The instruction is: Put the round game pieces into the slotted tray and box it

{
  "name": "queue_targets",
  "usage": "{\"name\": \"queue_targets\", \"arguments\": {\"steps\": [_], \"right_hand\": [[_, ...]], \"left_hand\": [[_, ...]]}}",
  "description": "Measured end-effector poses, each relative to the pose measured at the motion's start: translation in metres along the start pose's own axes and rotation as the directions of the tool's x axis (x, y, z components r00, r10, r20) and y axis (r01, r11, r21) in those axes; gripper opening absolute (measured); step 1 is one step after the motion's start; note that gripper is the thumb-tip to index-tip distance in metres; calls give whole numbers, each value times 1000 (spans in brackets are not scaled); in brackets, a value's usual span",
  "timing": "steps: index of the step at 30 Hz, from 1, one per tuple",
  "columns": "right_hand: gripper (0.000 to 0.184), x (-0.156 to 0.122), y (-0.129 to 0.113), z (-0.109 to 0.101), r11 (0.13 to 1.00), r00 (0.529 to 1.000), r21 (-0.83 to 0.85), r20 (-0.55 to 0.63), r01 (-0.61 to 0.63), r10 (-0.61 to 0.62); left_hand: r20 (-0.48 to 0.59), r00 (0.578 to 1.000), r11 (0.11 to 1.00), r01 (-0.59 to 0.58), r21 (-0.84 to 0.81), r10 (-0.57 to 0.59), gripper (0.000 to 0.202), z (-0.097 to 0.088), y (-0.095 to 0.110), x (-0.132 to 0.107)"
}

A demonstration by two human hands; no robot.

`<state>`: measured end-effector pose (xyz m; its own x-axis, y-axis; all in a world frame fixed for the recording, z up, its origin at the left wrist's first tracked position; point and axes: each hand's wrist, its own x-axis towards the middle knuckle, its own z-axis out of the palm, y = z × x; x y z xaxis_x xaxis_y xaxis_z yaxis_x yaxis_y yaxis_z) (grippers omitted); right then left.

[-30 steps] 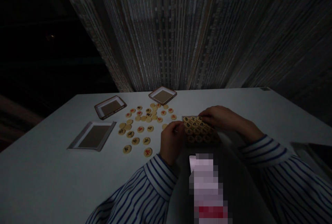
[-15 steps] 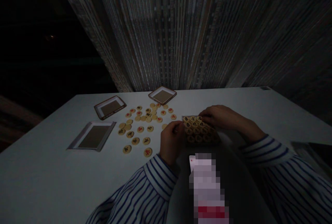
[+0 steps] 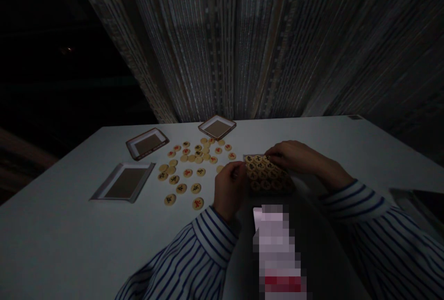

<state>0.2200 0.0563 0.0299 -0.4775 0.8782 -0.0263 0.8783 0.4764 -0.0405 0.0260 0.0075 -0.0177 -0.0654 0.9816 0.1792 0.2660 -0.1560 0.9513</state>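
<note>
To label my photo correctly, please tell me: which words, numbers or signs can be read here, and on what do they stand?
Round xiangqi pieces on the table: red and black characters, too small to read.
Stacked pieces under the right hand: dark characters, too small to read.
Pink and red item: pixelated, unreadable.

The scene is viewed by one camera that is worn on the head, and it is directed forward and downward. The left hand (image 3: 229,191) and the right hand (image 3: 298,156) are seen from close above, in the lower middle of the frame, and the striped sleeves (image 3: 204,249) are entering from the bottom edge. The white table (image 3: 329,138) is viewed at a slant, while a hanging curtain (image 3: 222,45) is filling the upper part.
</note>
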Motion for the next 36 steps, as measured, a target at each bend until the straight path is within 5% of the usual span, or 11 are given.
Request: {"name": "queue_targets", "arguments": {"steps": [25,36], "right_hand": [[29,1,3,1,1000,1000,11,-3,-6,6],[33,-11,-3,-18,997,971,-5,-225,-78,75]], "left_hand": [[4,1000,1000,-19,-25,19,17,0,-2,0],[-13,1000,1000,-15,-20,15,17,-3,1,1]]}}
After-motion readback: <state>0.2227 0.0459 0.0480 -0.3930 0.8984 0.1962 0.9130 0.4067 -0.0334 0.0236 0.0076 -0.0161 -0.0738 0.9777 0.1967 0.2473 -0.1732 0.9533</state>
